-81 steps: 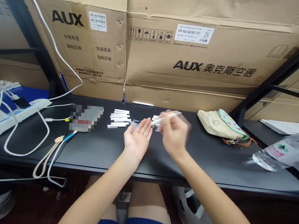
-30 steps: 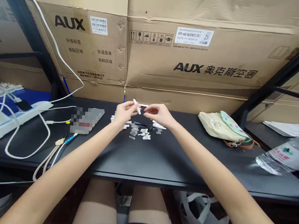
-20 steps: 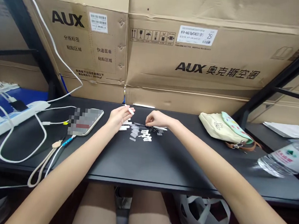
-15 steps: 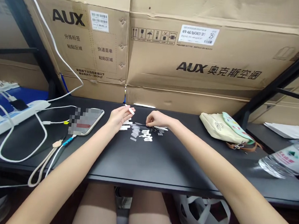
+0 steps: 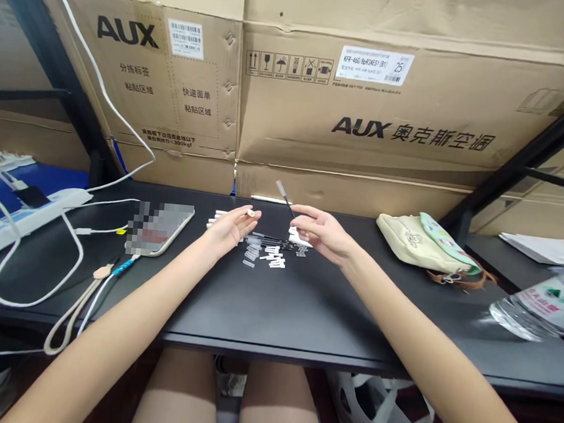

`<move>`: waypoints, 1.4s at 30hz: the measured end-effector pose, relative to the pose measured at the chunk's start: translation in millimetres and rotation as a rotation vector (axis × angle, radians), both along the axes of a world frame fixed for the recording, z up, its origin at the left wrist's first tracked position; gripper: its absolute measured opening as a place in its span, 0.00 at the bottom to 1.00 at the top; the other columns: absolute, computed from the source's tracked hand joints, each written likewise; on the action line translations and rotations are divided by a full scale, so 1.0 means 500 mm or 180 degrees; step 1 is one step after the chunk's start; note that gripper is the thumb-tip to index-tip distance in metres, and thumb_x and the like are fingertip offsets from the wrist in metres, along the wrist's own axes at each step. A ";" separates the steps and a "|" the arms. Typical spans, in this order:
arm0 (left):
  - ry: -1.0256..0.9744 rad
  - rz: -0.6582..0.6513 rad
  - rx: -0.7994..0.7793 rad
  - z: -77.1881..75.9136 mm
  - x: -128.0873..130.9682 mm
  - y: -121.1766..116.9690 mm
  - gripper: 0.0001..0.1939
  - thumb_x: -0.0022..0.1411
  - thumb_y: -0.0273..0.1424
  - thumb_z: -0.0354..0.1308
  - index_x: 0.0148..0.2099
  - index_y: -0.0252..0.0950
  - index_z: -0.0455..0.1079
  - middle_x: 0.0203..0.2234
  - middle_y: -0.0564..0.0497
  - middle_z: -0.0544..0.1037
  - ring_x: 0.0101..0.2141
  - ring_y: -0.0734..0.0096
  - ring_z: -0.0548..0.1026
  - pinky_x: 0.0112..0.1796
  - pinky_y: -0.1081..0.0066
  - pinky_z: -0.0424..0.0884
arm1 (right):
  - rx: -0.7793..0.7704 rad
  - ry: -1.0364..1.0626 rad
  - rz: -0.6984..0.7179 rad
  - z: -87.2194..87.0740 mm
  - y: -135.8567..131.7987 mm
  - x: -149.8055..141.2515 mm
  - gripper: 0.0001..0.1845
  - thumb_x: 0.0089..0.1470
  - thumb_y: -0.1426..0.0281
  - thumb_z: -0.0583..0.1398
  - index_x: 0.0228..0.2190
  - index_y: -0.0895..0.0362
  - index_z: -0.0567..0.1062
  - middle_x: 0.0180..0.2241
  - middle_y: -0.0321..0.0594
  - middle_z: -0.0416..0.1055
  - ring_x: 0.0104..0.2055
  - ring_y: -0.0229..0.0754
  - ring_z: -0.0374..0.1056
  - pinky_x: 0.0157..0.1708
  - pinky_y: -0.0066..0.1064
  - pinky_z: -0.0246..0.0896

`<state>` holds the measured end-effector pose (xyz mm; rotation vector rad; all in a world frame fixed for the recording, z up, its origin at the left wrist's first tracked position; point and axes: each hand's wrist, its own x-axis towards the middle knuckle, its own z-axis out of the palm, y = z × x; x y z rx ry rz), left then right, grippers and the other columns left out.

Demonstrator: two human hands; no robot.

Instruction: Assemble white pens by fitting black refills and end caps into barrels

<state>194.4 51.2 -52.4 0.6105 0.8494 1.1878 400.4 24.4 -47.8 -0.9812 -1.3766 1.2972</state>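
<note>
My left hand (image 5: pixel 228 228) pinches a small white piece (image 5: pixel 251 213) between its fingertips, above the left end of the parts. My right hand (image 5: pixel 320 229) holds up a thin black pen refill (image 5: pixel 286 199) with a pale tip, slanting up and left. Between the hands, on the black table (image 5: pixel 293 311), lie white pen barrels (image 5: pixel 223 217), clear small tubes (image 5: pixel 251 252), white caps (image 5: pixel 274 257) and several black refills (image 5: pixel 267 241). My left wrist hides part of the barrels.
A phone (image 5: pixel 159 228), partly blurred, lies left of the parts. Further left are a power strip (image 5: pixel 30 211) and white cables (image 5: pixel 33 288). A canvas bag (image 5: pixel 415 243) and a water bottle (image 5: pixel 543 307) are on the right. Cardboard boxes (image 5: pixel 370 107) stand behind.
My right hand has risen from the pile with the black refill in it. My left hand has moved slightly, its white piece now lower and shorter-looking, and the hands are further apart.
</note>
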 end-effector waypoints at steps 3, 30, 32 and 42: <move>0.0085 -0.0198 -0.0091 0.000 0.014 -0.009 0.06 0.59 0.21 0.54 0.32 0.29 0.71 0.26 0.47 0.77 0.30 0.75 0.77 0.37 0.77 0.73 | -0.0059 0.0481 -0.0082 -0.019 -0.022 -0.023 0.18 0.38 0.66 0.68 0.34 0.57 0.73 0.29 0.37 0.74 0.27 0.32 0.68 0.31 0.27 0.65; 0.0490 -0.0647 0.0120 -0.011 0.052 -0.035 0.03 0.58 0.21 0.56 0.33 0.30 0.71 0.25 0.50 0.76 0.27 0.75 0.76 0.32 0.75 0.72 | 0.2006 -0.0120 -0.1181 -0.036 -0.053 -0.068 0.17 0.56 0.59 0.56 0.26 0.56 0.77 0.31 0.40 0.72 0.34 0.40 0.70 0.34 0.33 0.69; 0.0424 -0.0646 0.0098 -0.014 0.052 -0.033 0.04 0.58 0.22 0.57 0.31 0.29 0.71 0.24 0.50 0.75 0.27 0.75 0.76 0.33 0.75 0.72 | 0.2401 -0.0651 -0.1357 -0.035 -0.056 -0.065 0.15 0.56 0.61 0.56 0.26 0.56 0.77 0.28 0.40 0.71 0.31 0.38 0.68 0.31 0.31 0.67; 0.0343 -0.0730 0.0201 -0.023 0.053 -0.029 0.02 0.56 0.21 0.58 0.31 0.30 0.69 0.26 0.49 0.77 0.28 0.74 0.76 0.34 0.74 0.72 | 0.2343 -0.0917 -0.0998 -0.027 -0.069 -0.071 0.09 0.53 0.64 0.59 0.27 0.57 0.72 0.23 0.35 0.70 0.21 0.34 0.66 0.23 0.27 0.64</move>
